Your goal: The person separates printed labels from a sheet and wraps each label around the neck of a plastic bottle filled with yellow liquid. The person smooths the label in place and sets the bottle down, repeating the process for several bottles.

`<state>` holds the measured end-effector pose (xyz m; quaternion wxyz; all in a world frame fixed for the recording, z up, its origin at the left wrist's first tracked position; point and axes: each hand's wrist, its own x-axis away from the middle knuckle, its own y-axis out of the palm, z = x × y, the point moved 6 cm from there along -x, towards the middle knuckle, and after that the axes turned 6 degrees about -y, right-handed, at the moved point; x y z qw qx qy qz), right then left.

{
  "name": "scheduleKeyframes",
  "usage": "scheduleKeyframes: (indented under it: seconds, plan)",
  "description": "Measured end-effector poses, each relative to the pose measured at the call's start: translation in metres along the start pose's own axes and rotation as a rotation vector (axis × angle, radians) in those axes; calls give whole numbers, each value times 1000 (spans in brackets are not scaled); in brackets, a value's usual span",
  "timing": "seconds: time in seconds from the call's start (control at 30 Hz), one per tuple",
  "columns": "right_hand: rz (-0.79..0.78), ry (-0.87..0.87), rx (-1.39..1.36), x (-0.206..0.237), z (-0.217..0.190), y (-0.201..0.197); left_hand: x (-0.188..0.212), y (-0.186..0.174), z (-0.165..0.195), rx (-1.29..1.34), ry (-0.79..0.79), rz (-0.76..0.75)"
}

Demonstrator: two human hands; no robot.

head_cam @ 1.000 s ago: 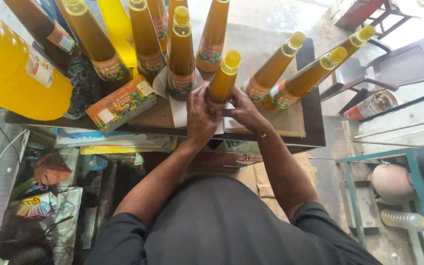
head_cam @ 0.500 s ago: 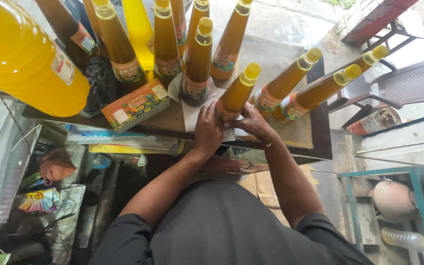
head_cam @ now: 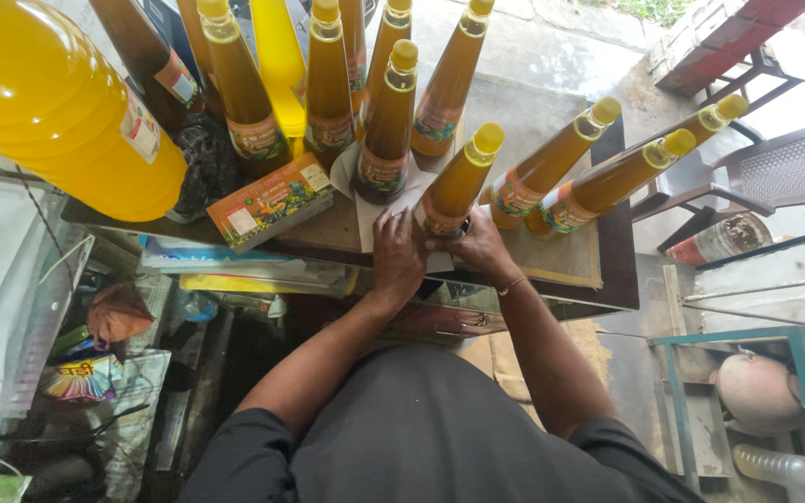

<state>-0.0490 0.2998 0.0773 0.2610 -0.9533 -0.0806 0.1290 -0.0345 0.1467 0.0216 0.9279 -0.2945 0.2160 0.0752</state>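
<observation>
An amber bottle with a yellow cap (head_cam: pixel 459 181) stands on a wooden table (head_cam: pixel 570 256), on a white sheet of paper (head_cam: pixel 367 220). My left hand (head_cam: pixel 397 253) presses against the bottle's base from the left. My right hand (head_cam: pixel 480 246) wraps its base from the right, over the label. Both forearms reach up from my dark shirt. Several more amber bottles stand close around it, among them one just behind on the left (head_cam: pixel 388 126) and two at the right (head_cam: pixel 546 170) (head_cam: pixel 613 178).
A big yellow jug (head_cam: pixel 53 107) looms at the upper left. A colourful flat box (head_cam: pixel 269 200) lies on the table's left part. A grey plastic chair (head_cam: pixel 775 172) stands at the right. Clutter and bags fill the lower left; a teal metal frame (head_cam: pixel 738 410) is lower right.
Both hands have stayed on the bottle's base, shifting only slightly around it. The camera has drifted, so the whole scene sits a little lower and to the right.
</observation>
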Motion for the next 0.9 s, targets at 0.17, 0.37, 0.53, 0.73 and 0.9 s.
scheduleKeyframes:
  seconds: [0.17, 0.37, 0.53, 0.73, 0.9]
  plan:
    - [122, 62, 137, 8, 5, 2, 0, -4, 1, -21, -19, -26]
    - [314, -54, 323, 27, 6, 15, 13, -7, 19, -33, 28, -3]
    - [378, -7, 189, 40, 5, 13, 19, -9, 27, 14, 22, -63]
    - [375, 20, 264, 46, 8, 21, 32, -4, 29, -1, 84, -63]
    - [326, -162, 394, 71, 18, 55, 38, -5, 30, -18, 200, -116]
